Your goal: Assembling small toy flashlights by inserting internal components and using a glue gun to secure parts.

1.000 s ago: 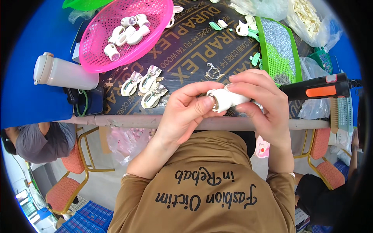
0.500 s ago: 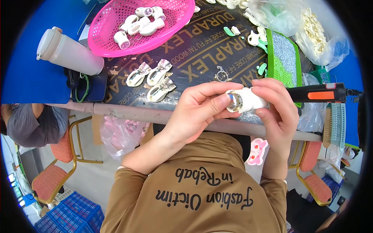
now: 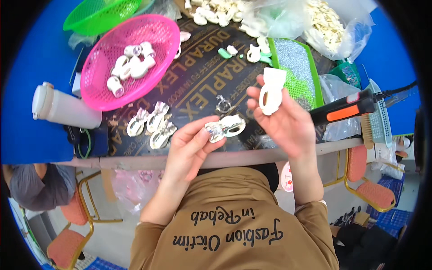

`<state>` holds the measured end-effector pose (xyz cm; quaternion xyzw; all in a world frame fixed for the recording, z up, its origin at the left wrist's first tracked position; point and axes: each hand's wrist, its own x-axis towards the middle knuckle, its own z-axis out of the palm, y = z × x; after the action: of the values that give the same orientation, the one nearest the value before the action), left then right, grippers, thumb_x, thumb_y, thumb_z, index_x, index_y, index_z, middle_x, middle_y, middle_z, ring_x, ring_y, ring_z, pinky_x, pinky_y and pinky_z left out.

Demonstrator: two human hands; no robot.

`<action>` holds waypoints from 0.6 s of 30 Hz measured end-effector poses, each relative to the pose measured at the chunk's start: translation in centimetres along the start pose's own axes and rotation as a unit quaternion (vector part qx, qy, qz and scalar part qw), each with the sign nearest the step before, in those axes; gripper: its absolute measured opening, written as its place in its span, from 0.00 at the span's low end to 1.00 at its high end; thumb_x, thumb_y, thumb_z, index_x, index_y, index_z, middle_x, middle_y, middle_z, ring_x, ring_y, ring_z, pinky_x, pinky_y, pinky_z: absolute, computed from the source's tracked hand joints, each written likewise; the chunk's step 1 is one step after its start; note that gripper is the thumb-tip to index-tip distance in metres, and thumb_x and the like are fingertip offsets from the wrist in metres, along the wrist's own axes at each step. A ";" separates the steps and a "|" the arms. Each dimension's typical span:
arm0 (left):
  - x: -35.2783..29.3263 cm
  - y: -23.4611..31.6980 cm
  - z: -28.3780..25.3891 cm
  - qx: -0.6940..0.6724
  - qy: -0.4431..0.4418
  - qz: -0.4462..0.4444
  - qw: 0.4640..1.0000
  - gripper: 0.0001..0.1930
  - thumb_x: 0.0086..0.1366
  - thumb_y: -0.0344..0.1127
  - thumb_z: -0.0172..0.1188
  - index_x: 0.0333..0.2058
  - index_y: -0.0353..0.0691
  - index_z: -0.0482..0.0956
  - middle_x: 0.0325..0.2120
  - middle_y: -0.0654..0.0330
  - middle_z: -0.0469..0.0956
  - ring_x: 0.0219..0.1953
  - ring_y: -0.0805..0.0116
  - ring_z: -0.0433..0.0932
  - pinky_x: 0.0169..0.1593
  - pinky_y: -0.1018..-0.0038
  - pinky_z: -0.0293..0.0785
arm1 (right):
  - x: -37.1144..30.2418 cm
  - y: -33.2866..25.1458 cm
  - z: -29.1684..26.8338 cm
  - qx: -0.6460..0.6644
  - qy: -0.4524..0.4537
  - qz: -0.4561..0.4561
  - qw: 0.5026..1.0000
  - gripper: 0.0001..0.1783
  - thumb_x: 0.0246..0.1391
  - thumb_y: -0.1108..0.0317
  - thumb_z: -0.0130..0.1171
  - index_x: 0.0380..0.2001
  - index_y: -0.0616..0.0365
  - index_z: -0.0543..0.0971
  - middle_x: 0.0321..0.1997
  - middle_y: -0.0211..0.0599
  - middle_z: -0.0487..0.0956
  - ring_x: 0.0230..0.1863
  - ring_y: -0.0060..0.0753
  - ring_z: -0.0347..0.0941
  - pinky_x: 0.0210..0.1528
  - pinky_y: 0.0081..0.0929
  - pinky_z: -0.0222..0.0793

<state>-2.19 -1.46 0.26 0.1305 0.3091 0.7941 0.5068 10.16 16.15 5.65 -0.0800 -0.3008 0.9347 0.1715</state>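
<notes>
My left hand (image 3: 191, 146) pinches a white plastic shell half with shiny metallic parts at one end and an oval ring at the other (image 3: 233, 125). Raised to the right, my right hand (image 3: 290, 126) has its palm up and holds a plain white shell half with an oval opening (image 3: 272, 92) against its fingers. A gap separates the two pieces. Three similar shell halves with silvery ends (image 3: 155, 116) lie on the table left of my left hand. Just beyond the pinched piece is a small clear ring-shaped part (image 3: 222, 104).
A pink basket (image 3: 104, 51) holds several white pieces, with a green basket (image 3: 74, 20) behind it. At right are a green tray of silvery bits (image 3: 320, 90), a black-and-orange tool (image 3: 344, 110) and a brush (image 3: 367, 132). A white bottle (image 3: 72, 108) stands left.
The single white object held between both hands is now two separate halves, one in each hand. My right hand has moved up and turned palm up. The whole view has shifted.
</notes>
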 end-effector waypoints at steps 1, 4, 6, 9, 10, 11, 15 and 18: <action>0.0 -0.2 -0.3 -0.003 0.005 0.001 1.000 0.16 0.64 0.28 0.48 0.48 0.27 0.67 0.42 0.51 0.74 0.42 0.65 0.76 0.47 0.70 0.76 | 0.3 0.1 -0.3 0.034 -0.009 0.013 0.999 0.25 0.62 0.60 0.39 0.57 0.67 0.58 0.52 0.53 0.68 0.51 0.42 0.68 0.53 0.31 0.65; 0.0 -0.8 -1.2 -0.027 -0.002 -0.002 1.000 0.15 0.64 0.28 0.48 0.48 0.28 0.68 0.42 0.51 0.74 0.42 0.65 0.76 0.47 0.69 0.76 | 0.7 0.6 0.2 0.023 0.035 0.010 0.999 0.25 0.62 0.61 0.38 0.57 0.66 0.58 0.51 0.53 0.68 0.50 0.42 0.68 0.53 0.32 0.65; 0.3 -1.1 -1.3 -0.031 0.013 -0.027 0.999 0.15 0.63 0.27 0.49 0.48 0.28 0.69 0.43 0.52 0.73 0.43 0.65 0.75 0.48 0.69 0.75 | 1.2 0.8 0.5 -0.038 0.034 -0.007 0.999 0.23 0.62 0.62 0.38 0.55 0.66 0.59 0.49 0.52 0.70 0.48 0.41 0.70 0.51 0.31 0.67; 0.5 -1.2 -1.1 -0.036 -0.019 -0.027 0.999 0.15 0.64 0.27 0.48 0.48 0.28 0.68 0.43 0.52 0.73 0.43 0.66 0.75 0.48 0.71 0.75 | 2.6 1.6 2.3 -0.196 0.037 -0.086 0.976 0.20 0.61 0.65 0.40 0.52 0.67 0.62 0.43 0.47 0.73 0.43 0.34 0.72 0.47 0.29 0.69; 0.5 -1.3 -1.1 -0.035 -0.021 -0.028 0.999 0.15 0.64 0.27 0.48 0.48 0.28 0.68 0.43 0.52 0.73 0.43 0.66 0.75 0.49 0.71 0.75 | 3.2 1.7 3.7 -0.247 0.015 -0.155 0.957 0.20 0.61 0.66 0.41 0.52 0.67 0.62 0.42 0.45 0.73 0.41 0.31 0.72 0.45 0.26 0.68; 0.5 -1.3 -1.1 -0.034 -0.023 -0.030 0.999 0.15 0.64 0.28 0.48 0.48 0.28 0.68 0.43 0.53 0.73 0.44 0.66 0.75 0.49 0.72 0.75 | 3.7 1.5 5.1 -0.294 -0.006 -0.224 0.929 0.19 0.61 0.67 0.42 0.52 0.67 0.62 0.42 0.44 0.73 0.40 0.28 0.71 0.44 0.24 0.68; 0.6 -1.1 -1.3 -0.042 -0.042 -0.029 0.998 0.14 0.64 0.28 0.48 0.48 0.30 0.69 0.43 0.54 0.73 0.45 0.68 0.74 0.49 0.73 0.74 | 5.7 -1.5 13.0 -0.363 -0.120 -0.623 0.683 0.19 0.58 0.67 0.45 0.51 0.65 0.62 0.39 0.45 0.72 0.34 0.32 0.66 0.35 0.25 0.62; 1.0 -0.9 -1.1 -0.026 -0.026 -0.038 0.999 0.14 0.64 0.28 0.49 0.48 0.29 0.69 0.44 0.54 0.73 0.45 0.68 0.74 0.50 0.72 0.74 | 8.1 -4.5 18.0 -0.354 -0.157 -0.691 0.610 0.18 0.56 0.64 0.47 0.45 0.66 0.68 0.36 0.46 0.73 0.32 0.33 0.69 0.33 0.25 0.64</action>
<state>-2.59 -0.75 -1.27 0.1262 0.2792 0.7785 0.5478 -0.68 12.91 22.43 0.2453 -0.5966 0.3576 0.6753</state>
